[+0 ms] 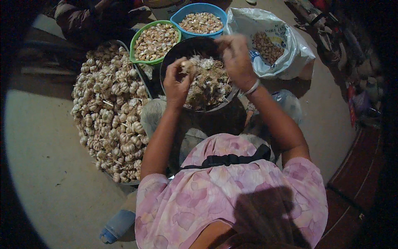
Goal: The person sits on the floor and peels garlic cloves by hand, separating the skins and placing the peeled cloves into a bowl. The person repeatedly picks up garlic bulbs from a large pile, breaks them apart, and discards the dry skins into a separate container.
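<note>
My left hand point(176, 84) is over the left side of a dark round basin point(169, 43), thumb and fingers pinching a piece of garlic point(186, 64). Dry roots, papery skins and other garlic scraps point(210, 81) fill the basin's bottom. At its right rim my right hand point(238, 60) is raised with curled fingers. That hand is blurred, and whether anything is between its fingertips cannot be seen. A white band circles the right wrist. To my left, a wide metal-rimmed container point(143, 82) is heaped with whole garlic bulbs point(112, 112).
Beyond the basin stand a green basin point(133, 57) and a blue basin point(180, 18), both holding loose garlic cloves. An open white woven sack point(298, 56) with brown contents stands at right. Another person point(74, 21) sits at upper left. Clutter point(357, 62) lines the right edge.
</note>
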{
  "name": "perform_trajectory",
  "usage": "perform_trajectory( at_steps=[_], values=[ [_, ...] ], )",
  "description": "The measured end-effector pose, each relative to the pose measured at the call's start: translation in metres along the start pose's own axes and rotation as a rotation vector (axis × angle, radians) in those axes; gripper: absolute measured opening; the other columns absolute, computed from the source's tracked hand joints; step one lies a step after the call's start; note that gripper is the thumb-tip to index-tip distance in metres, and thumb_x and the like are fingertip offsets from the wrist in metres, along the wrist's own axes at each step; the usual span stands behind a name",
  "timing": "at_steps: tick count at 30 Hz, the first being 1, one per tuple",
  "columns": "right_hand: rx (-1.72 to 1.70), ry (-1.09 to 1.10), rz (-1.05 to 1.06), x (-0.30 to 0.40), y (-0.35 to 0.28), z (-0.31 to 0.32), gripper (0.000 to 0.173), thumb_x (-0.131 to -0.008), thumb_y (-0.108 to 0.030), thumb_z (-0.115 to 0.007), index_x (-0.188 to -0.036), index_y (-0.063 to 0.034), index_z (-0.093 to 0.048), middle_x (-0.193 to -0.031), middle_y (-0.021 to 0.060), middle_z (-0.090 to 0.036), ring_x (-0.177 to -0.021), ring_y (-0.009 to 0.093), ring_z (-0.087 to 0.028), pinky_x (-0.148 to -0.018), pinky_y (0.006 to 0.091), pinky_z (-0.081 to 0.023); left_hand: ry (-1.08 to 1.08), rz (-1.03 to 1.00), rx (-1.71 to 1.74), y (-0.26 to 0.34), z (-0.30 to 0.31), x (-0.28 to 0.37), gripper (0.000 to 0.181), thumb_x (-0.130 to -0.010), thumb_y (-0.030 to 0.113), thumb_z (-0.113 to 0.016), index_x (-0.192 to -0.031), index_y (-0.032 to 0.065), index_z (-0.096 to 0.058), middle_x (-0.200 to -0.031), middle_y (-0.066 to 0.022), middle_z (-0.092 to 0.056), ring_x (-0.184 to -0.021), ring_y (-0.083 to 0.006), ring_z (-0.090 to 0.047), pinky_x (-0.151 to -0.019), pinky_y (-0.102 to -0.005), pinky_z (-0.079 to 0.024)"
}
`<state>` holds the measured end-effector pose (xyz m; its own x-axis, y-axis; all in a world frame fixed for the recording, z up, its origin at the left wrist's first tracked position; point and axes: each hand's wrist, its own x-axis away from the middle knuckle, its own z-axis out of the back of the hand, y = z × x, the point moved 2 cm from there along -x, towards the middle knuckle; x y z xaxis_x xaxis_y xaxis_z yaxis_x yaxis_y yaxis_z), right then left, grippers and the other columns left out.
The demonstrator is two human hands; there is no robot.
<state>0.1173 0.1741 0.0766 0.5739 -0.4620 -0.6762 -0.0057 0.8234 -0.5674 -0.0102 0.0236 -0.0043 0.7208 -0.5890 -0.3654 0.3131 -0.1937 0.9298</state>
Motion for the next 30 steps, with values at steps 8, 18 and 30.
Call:
perform_trajectory(
  at_steps=[8, 18, 30],
  values=[
    [0.006, 0.053, -0.044, -0.087, 0.082, -0.001, 0.05, -0.086, -0.013, -0.059, -0.133, -0.0073, -0.04, -0.121, 0.019, -0.044, -0.115, 0.033, -0.045, -0.097, 0.0397, -0.039, -0.162, 0.037, -0.065, 0.007, -0.005, -0.008, 0.042, -0.084, 0.009, -0.069, -0.122, 0.0021, -0.053, -0.114, -0.0075, -0.055, -0.104, -0.0167, -0.058, -0.092, -0.0298, -0.047],
    [-0.711, -0.357, -0.778, 0.061, 0.012, -0.041, 0.055, -0.098, -0.046, -0.038, -0.132, -0.003, -0.045, -0.121, 0.0123, -0.054, -0.106, 0.02, -0.054, -0.096, 0.0329, -0.04, -0.278, -0.076, -0.166, 0.027, -0.008, 0.002, 0.042, -0.077, 0.005, -0.069, -0.117, 0.005, -0.058, -0.11, -0.0069, -0.057, -0.099, -0.016, -0.058, -0.087, -0.0283, -0.046],
    [-1.287, -0.541, -1.21, 0.085, 0.039, -0.067, 0.033, -0.1, -0.036, -0.038, -0.099, -0.0123, -0.06, -0.081, -0.0048, -0.059, -0.054, 0.0, -0.045, -0.038, 0.0131, -0.032, -0.382, 0.437, 0.381, 0.011, -0.003, 0.005, 0.027, -0.098, 0.026, -0.046, -0.096, 0.0041, -0.063, -0.084, -0.0011, -0.058, -0.067, -0.0089, -0.05, -0.059, -0.0238, -0.039]
  ],
)
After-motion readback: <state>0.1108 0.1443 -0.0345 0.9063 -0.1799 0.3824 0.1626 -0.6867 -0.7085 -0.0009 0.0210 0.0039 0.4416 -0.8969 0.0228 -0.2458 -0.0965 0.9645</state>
